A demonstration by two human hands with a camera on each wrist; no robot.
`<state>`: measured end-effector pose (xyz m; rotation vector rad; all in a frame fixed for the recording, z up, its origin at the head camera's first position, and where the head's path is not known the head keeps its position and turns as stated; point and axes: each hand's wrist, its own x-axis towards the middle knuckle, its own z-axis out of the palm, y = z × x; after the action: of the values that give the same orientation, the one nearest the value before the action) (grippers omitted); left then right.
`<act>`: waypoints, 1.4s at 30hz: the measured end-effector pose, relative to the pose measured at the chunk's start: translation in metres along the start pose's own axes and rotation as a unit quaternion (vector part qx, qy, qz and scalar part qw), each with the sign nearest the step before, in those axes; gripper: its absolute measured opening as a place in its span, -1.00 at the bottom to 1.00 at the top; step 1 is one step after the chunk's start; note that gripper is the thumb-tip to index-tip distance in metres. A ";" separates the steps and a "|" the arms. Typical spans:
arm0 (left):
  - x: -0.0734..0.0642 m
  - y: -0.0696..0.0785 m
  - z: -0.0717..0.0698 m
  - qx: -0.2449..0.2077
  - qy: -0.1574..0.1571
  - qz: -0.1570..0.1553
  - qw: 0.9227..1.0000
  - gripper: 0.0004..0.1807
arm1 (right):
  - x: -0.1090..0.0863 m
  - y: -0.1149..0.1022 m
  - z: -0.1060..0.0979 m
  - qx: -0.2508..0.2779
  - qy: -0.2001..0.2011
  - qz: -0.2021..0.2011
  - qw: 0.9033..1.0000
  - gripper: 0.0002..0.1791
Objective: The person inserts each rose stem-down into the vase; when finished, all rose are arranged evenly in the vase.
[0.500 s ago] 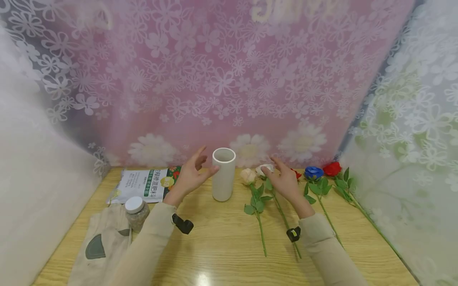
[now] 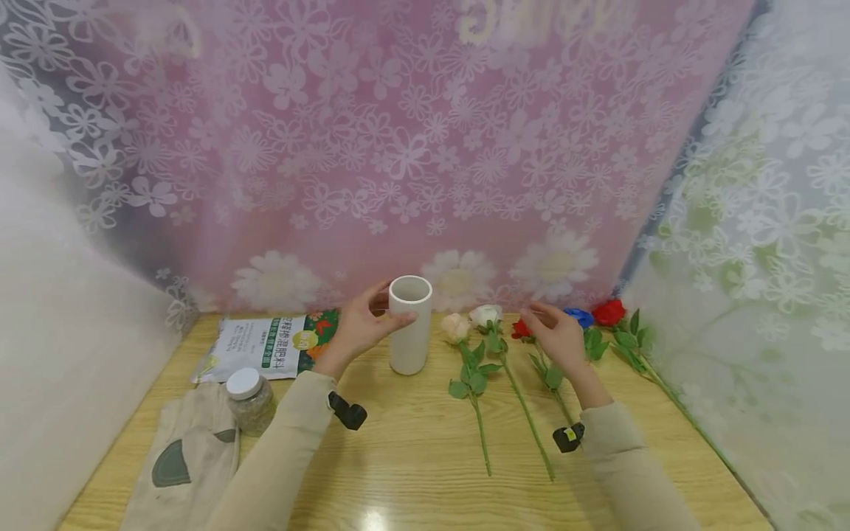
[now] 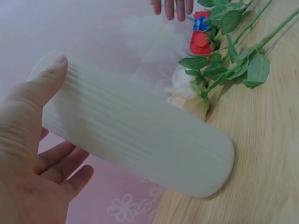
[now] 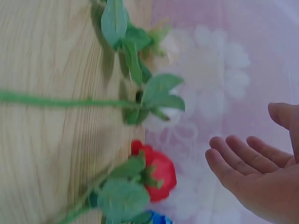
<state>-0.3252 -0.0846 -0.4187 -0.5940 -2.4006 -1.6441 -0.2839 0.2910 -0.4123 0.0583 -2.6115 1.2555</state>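
We cannot read the blurred print on the packet (image 2: 265, 345), and the right hand (image 2: 556, 338) hides most of the blue rose (image 2: 579, 316). Left hand (image 2: 361, 327) wraps the upright white vase (image 2: 409, 324) on the table (image 2: 412, 457), thumb across its front near the rim. Right hand hovers with fingers spread and relaxed, holding nothing, above the small red rose (image 2: 521, 330).
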 end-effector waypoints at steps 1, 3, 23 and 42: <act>0.000 -0.001 0.001 0.001 0.001 0.000 1.000 -0.12 | 0.000 0.002 -0.004 -0.001 0.001 0.002 1.000 -0.33; 0.001 -0.002 0.002 0.002 0.000 -0.006 1.000 -0.16 | -0.001 0.008 -0.011 0.002 0.002 0.006 1.000 -0.32; 0.002 -0.004 0.006 -0.020 -0.029 -0.012 0.999 -0.16 | -0.011 0.097 -0.083 0.140 0.035 0.071 0.987 -0.31; 0.001 -0.004 0.006 -0.012 -0.030 -0.014 0.999 -0.15 | -0.040 0.164 -0.130 -0.062 0.073 0.108 0.990 -0.29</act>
<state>-0.3278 -0.0802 -0.4239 -0.6236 -2.4452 -1.6927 -0.2424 0.4923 -0.4685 -0.3337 -2.6139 1.1115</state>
